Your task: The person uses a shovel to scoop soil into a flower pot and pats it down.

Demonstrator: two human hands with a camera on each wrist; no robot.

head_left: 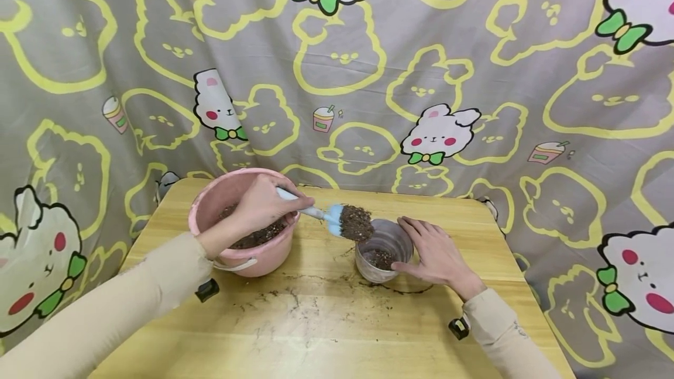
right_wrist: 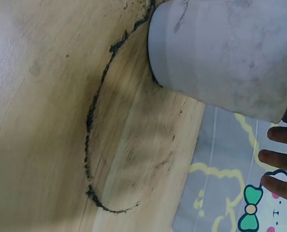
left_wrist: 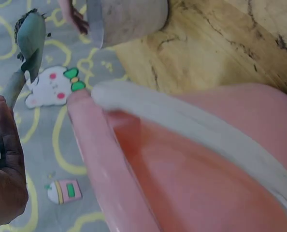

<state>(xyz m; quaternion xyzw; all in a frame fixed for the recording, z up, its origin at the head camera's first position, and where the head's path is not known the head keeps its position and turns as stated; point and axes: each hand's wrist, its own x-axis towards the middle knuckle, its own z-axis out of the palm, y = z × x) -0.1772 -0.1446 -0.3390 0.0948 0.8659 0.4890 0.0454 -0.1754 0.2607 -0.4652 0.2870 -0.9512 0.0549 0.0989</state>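
My left hand [head_left: 265, 206] grips the pale handle of a small blue trowel [head_left: 334, 219] above the right rim of a pink bucket [head_left: 271, 257]. Dark soil [head_left: 357, 223] is heaped on the blade, which hangs at the left rim of a translucent grey pot [head_left: 372, 274]. Some soil [head_left: 380, 258] lies in the bottom of this pot, and more soil [head_left: 261, 235] is inside the bucket. At the pot's right side is my right hand [head_left: 434, 253], its thumb near the front and its fingers toward the back. In the right wrist view those fingers [right_wrist: 283, 159] look straight and spread beside the rim.
Crumbs of soil [head_left: 279, 309] are scattered across the wooden table [head_left: 337, 350], with a curved dark line of it near the pot. The bucket's white handle [head_left: 237, 265] hangs down at its front. A patterned curtain [head_left: 358, 75] hangs behind the table.
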